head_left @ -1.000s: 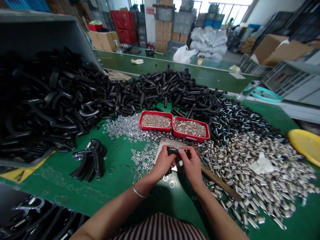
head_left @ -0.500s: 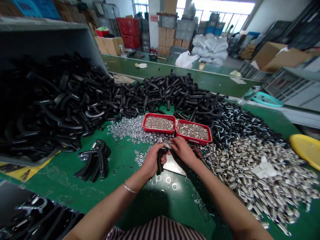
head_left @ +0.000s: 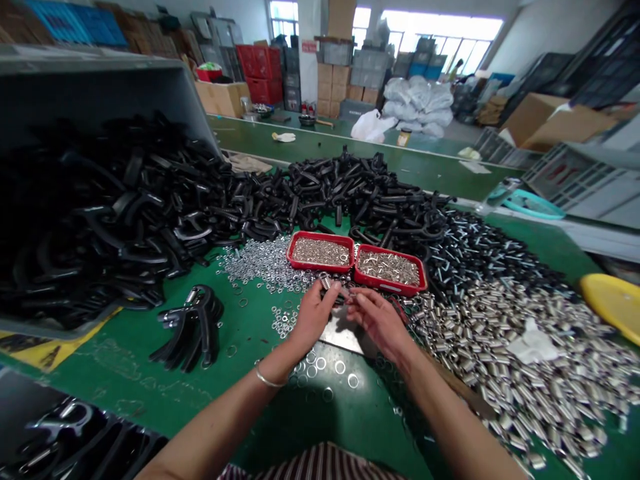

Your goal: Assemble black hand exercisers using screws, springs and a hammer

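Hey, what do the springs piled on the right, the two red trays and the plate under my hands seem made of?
Springs: probably metal; bright, silvery glints.
Red trays: likely plastic; evenly coloured, smooth-looking walls with slight sheen.
Plate: seemingly bare metal; grey with a bright reflection, though which metal I can't tell.

Head-worn view, facing forward and down

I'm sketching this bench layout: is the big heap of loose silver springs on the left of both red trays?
No, the silver springs are heaped on the right of both red trays.
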The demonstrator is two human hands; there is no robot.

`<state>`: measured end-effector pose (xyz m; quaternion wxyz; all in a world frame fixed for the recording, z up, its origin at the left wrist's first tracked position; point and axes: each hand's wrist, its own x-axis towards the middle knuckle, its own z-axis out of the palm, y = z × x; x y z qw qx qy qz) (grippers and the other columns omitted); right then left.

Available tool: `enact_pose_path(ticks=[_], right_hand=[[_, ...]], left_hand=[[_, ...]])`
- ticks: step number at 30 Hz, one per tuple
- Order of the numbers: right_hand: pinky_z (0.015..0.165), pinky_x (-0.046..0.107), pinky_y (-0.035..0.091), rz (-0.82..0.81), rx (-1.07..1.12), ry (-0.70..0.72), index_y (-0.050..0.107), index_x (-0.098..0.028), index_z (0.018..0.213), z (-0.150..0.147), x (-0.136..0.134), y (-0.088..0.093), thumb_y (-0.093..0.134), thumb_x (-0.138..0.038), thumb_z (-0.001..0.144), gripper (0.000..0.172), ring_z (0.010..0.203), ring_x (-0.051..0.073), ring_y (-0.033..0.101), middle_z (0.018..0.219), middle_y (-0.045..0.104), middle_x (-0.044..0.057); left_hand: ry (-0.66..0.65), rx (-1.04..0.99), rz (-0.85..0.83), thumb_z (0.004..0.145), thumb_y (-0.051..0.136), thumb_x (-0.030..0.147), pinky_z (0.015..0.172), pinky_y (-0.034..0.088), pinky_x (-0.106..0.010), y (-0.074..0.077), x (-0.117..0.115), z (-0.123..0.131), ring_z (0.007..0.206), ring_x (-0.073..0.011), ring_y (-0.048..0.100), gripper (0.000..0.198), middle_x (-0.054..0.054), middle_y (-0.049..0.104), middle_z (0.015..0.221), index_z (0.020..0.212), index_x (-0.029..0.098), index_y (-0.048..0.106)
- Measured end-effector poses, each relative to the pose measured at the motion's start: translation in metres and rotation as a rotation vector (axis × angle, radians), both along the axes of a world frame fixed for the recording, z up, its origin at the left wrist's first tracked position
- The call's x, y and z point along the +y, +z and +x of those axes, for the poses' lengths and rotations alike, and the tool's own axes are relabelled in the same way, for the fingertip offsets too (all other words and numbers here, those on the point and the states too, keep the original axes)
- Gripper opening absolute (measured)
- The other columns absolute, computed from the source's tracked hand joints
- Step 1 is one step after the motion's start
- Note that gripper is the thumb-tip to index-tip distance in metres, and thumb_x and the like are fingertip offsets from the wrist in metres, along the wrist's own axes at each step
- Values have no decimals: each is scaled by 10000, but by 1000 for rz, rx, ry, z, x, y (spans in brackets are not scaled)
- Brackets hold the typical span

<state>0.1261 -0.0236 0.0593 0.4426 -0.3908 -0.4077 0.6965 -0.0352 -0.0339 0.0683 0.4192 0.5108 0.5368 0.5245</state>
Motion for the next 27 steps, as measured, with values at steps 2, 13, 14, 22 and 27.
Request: enact_pose_path(ticks=[2, 13, 14, 22, 27], right_hand=[[697, 260, 580, -143, 144, 4, 678, -172, 1007, 1, -6, -1, 746, -364, 828, 271, 710, 119, 668, 862, 706, 26], [594, 246, 557, -95, 79, 70, 603, -180, 909, 11, -14, -10, 785, -357, 791, 280, 598, 120, 661, 749, 712, 12], [589, 264, 548, 8, -27, 40, 590, -192, 911, 12, -16, -10, 767, -365, 803, 271, 580, 131, 655, 721, 699, -1], [751, 346, 509, 927, -887, -105, 645, -202, 980, 20, -17, -17, 586, -367, 947, 178, 801, 215, 650, 859, 688, 67], [847, 342, 515, 945, -1029, 185, 574, -236, 1243, 64, -10, -10, 500, -366, 996, 289, 969, 209, 642, 1073, 685, 72]], left_hand=[[-20, 99, 60, 962, 486, 428, 831, 454, -291, -1, 1, 9, 864, -174, 618, 270, -43, 680, 930, 959, 185, 603], [14, 323, 26, 980, 426, 405, 803, 443, -336, -5, -7, 23, 843, -206, 582, 233, -48, 617, 881, 919, 199, 518], [15, 311, 14, 977, 433, 404, 795, 444, -332, -3, -7, 24, 834, -204, 581, 232, -45, 618, 872, 909, 199, 517], [-76, 41, -98, 932, 505, 479, 830, 452, -296, -2, -9, 24, 866, -184, 591, 285, -17, 643, 896, 923, 202, 573], [-118, -244, -258, 872, 573, 565, 670, 458, -263, -26, -2, 26, 671, -145, 570, 375, -6, 646, 816, 911, 192, 570]])
